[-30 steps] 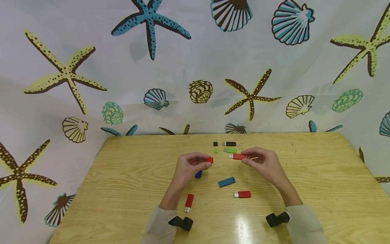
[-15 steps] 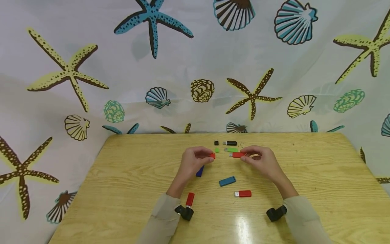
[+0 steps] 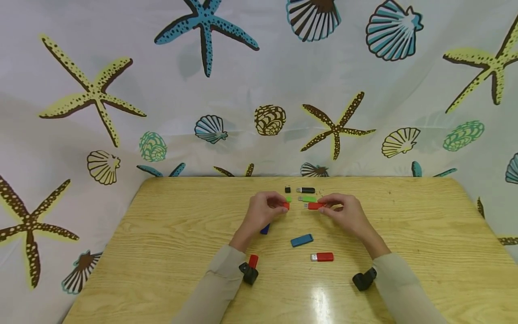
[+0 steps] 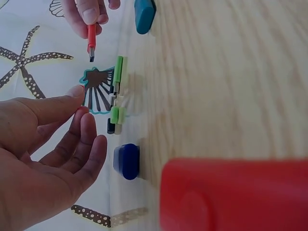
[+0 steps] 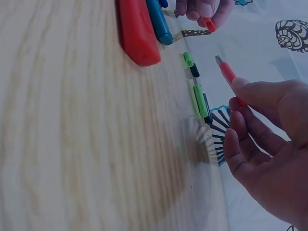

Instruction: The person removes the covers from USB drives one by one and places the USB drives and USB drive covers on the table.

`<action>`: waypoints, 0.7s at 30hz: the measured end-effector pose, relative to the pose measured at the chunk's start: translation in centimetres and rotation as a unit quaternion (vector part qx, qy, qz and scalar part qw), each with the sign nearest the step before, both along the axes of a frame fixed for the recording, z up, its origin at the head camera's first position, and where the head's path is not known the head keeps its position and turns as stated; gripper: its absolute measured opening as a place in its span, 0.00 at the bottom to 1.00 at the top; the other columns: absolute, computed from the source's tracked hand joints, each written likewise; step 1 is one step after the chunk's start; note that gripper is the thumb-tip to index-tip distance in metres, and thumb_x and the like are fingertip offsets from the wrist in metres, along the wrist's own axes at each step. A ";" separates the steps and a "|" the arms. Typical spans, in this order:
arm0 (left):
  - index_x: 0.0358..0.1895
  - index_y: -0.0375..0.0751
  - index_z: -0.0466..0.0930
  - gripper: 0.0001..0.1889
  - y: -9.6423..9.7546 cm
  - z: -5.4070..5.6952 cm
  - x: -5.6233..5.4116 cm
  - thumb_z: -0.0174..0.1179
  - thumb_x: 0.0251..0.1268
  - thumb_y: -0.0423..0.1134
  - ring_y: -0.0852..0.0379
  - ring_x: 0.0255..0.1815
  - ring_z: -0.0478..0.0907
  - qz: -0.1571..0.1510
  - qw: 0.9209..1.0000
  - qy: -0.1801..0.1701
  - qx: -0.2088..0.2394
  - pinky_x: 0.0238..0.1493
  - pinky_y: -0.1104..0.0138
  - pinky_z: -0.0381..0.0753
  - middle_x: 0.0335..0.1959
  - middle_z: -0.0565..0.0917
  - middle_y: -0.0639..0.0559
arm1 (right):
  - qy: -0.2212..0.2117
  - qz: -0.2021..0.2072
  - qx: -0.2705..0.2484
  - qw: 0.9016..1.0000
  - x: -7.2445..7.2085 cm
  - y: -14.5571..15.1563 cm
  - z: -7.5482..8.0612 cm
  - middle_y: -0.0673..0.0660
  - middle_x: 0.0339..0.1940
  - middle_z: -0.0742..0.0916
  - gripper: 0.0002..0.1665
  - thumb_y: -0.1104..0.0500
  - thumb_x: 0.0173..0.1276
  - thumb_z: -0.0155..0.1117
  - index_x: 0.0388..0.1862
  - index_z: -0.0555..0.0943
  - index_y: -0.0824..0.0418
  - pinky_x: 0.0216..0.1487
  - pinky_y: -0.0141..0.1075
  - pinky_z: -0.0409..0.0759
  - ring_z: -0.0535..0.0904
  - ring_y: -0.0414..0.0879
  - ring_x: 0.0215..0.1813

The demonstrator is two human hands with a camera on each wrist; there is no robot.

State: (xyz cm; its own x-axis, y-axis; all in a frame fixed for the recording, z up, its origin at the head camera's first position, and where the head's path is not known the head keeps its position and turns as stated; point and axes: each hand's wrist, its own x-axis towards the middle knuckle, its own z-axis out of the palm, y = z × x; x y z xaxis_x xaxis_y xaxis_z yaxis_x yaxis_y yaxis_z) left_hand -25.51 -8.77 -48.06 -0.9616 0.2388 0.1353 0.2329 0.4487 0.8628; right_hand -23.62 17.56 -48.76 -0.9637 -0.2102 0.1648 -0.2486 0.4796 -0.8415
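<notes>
In the head view my left hand (image 3: pixel 263 210) pinches a small red cap (image 3: pixel 287 206) between thumb and fingertips. Across a short gap, my right hand (image 3: pixel 347 211) grips the rear end of a slim red USB flash drive (image 3: pixel 313 206), its metal plug pointing left at the cap. From the right wrist view, this drive (image 5: pixel 227 72) is held clear of the tabletop, and the cap (image 5: pixel 208 24) faces it. Just behind the hands lie a green USB drive (image 3: pixel 307 199) and a green cap (image 3: pixel 288 199), partly covered by my left fingers.
At the back sit a black USB drive (image 3: pixel 306 190) and its black cap (image 3: pixel 288 190). Nearer are a teal drive (image 3: pixel 301 240), a red one (image 3: pixel 322 257), a dark blue one (image 3: pixel 265 229) beside my left wrist, and another red drive (image 3: pixel 253 260) partly behind the left wrist camera.
My left hand has moved right and slightly away with the red cap, narrowing the gap to the drive. The right hand has shifted slightly left, still holding the drive.
</notes>
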 end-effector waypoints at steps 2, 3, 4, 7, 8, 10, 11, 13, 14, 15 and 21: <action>0.40 0.35 0.89 0.05 0.1 -0.1 -0.2 0.73 0.61 0.27 0.53 0.35 0.86 -0.002 1.000 -0.002 -0.010 0.39 0.63 0.86 0.35 0.89 0.46 | 0.003 0.003 0.001 1.000 -0.2 -0.1 -0.1 0.58 0.47 0.89 0.12 0.63 0.70 0.72 0.50 0.88 0.64 0.45 0.35 0.84 0.83 0.49 0.45; 0.40 0.35 0.89 0.06 0.1 -0.1 -0.2 0.73 0.61 0.28 0.53 0.35 0.86 -0.001 1.000 -0.005 -0.016 0.39 0.63 0.86 0.35 0.89 0.47 | 0.004 0.005 0.002 1.000 -0.3 -0.2 -0.2 0.58 0.46 0.89 0.12 0.63 0.70 0.72 0.50 0.88 0.64 0.46 0.36 0.84 0.83 0.49 0.45; 0.40 0.35 0.89 0.06 0.1 -0.1 -0.3 0.73 0.61 0.28 0.53 0.35 0.86 0.000 1.000 -0.007 -0.021 0.40 0.63 0.86 0.35 0.89 0.47 | 0.005 0.007 0.002 1.000 -0.4 -0.3 -0.2 0.58 0.46 0.89 0.12 0.64 0.70 0.72 0.50 0.88 0.64 0.46 0.37 0.85 0.83 0.50 0.45; 0.40 0.36 0.89 0.06 0.2 -0.1 -0.4 0.73 0.61 0.28 0.53 0.36 0.86 0.007 0.999 -0.016 -0.037 0.41 0.63 0.86 0.36 0.89 0.47 | -0.001 0.009 0.001 1.000 -0.6 -0.5 -0.4 0.58 0.46 0.89 0.12 0.64 0.69 0.72 0.50 0.88 0.64 0.47 0.40 0.85 0.83 0.50 0.44; 0.40 0.36 0.89 0.06 0.3 -0.1 -0.5 0.73 0.61 0.28 0.54 0.36 0.86 0.010 0.999 -0.017 -0.043 0.41 0.63 0.86 0.36 0.89 0.47 | -0.003 0.009 0.002 1.000 -0.7 -0.6 -0.4 0.58 0.46 0.90 0.12 0.64 0.69 0.72 0.50 0.88 0.64 0.47 0.40 0.85 0.83 0.50 0.44; 0.40 0.36 0.89 0.06 0.4 -0.1 -0.5 0.73 0.61 0.28 0.54 0.36 0.85 0.012 0.998 -0.020 -0.050 0.41 0.63 0.85 0.35 0.89 0.47 | -0.008 0.008 0.005 1.000 -0.8 -0.7 -0.5 0.58 0.45 0.90 0.12 0.64 0.69 0.72 0.50 0.88 0.65 0.48 0.41 0.85 0.83 0.50 0.44; 0.40 0.36 0.89 0.06 0.5 -0.1 -0.6 0.73 0.61 0.28 0.54 0.35 0.85 0.013 0.998 -0.021 -0.053 0.40 0.63 0.85 0.35 0.88 0.47 | -0.010 0.007 0.007 1.000 -0.9 -0.8 -0.5 0.58 0.45 0.89 0.12 0.64 0.69 0.72 0.50 0.88 0.65 0.48 0.42 0.85 0.83 0.49 0.44; 0.39 0.36 0.89 0.05 0.6 -0.2 -0.6 0.73 0.61 0.29 0.55 0.34 0.84 0.013 0.998 -0.025 -0.061 0.39 0.64 0.85 0.34 0.88 0.48 | -0.013 0.006 0.012 1.000 -0.9 -0.9 -0.6 0.58 0.44 0.89 0.12 0.64 0.69 0.73 0.49 0.88 0.65 0.49 0.43 0.84 0.83 0.49 0.43; 0.39 0.36 0.89 0.05 0.6 -0.2 -0.6 0.73 0.61 0.29 0.56 0.33 0.84 0.012 0.998 -0.026 -0.063 0.39 0.64 0.84 0.33 0.88 0.48 | -0.014 0.006 0.014 1.000 -0.9 -1.0 -0.6 0.59 0.44 0.89 0.12 0.64 0.69 0.73 0.49 0.88 0.65 0.49 0.43 0.84 0.82 0.49 0.43; 0.39 0.36 0.89 0.05 0.6 -0.3 -0.7 0.73 0.61 0.29 0.56 0.33 0.83 0.011 0.997 -0.028 -0.066 0.38 0.65 0.83 0.33 0.87 0.49 | -0.016 0.005 0.016 1.000 -0.9 -1.0 -0.7 0.59 0.44 0.89 0.11 0.64 0.68 0.73 0.49 0.88 0.65 0.49 0.44 0.84 0.82 0.50 0.43; 0.38 0.37 0.89 0.04 0.9 -0.5 -0.8 0.74 0.61 0.30 0.58 0.30 0.80 0.001 0.996 -0.030 -0.084 0.35 0.66 0.80 0.30 0.86 0.50 | -0.022 -0.003 0.017 1.000 -1.0 -1.3 -0.8 0.58 0.44 0.89 0.11 0.65 0.68 0.73 0.48 0.88 0.65 0.49 0.44 0.83 0.82 0.50 0.43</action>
